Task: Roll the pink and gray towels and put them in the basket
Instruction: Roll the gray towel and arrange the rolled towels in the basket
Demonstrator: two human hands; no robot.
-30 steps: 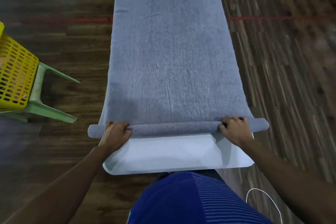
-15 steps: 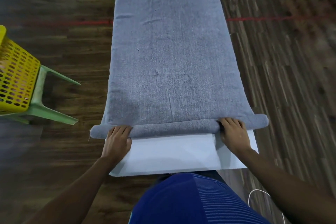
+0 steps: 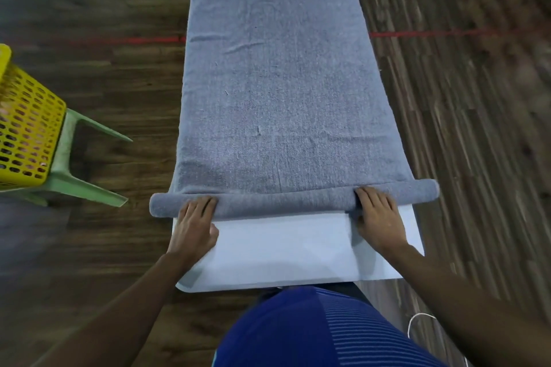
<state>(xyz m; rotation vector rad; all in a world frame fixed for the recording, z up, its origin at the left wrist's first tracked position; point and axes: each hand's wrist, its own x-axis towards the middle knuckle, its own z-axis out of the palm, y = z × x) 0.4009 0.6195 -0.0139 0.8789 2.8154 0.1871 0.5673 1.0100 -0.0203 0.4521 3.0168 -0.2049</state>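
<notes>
Spread flat, the grip of the left hand (image 3: 195,225) and right hand (image 3: 378,217) presses straight fingers onto the rolled near end of the gray towel (image 3: 277,83), most of which lies unrolled along the white table (image 3: 283,247). I'd push both sides away evenly, tucking tight, so the roll's ends run level; the yellow basket (image 3: 26,134) sits well off to the left.

Gray towel (image 3: 277,92) flat, near end rolled; yellow basket (image 3: 26,134) left.

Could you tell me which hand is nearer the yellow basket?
The left hand, on the left part of the gray towel; the basket stands on that side, the right hand presses the opposite part.
</notes>
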